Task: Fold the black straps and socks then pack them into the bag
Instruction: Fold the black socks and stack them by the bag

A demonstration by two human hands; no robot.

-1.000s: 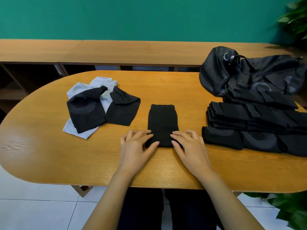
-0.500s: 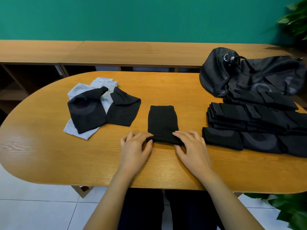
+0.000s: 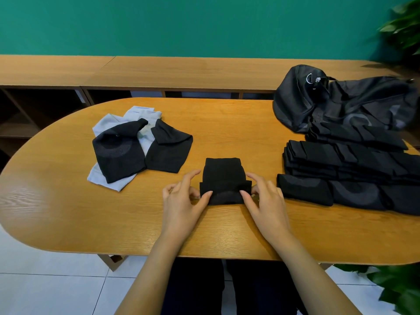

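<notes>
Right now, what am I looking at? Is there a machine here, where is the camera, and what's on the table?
No machine: these are a person's bare hands, seen from a camera worn on the head, looking down. The left hand and right hand each pinch the near edge of a black cloth, turned up over the rest. On the table, to the left, lie loose black and pale grey socks. On the right is a stack of folded black pieces, with a bag behind.
</notes>
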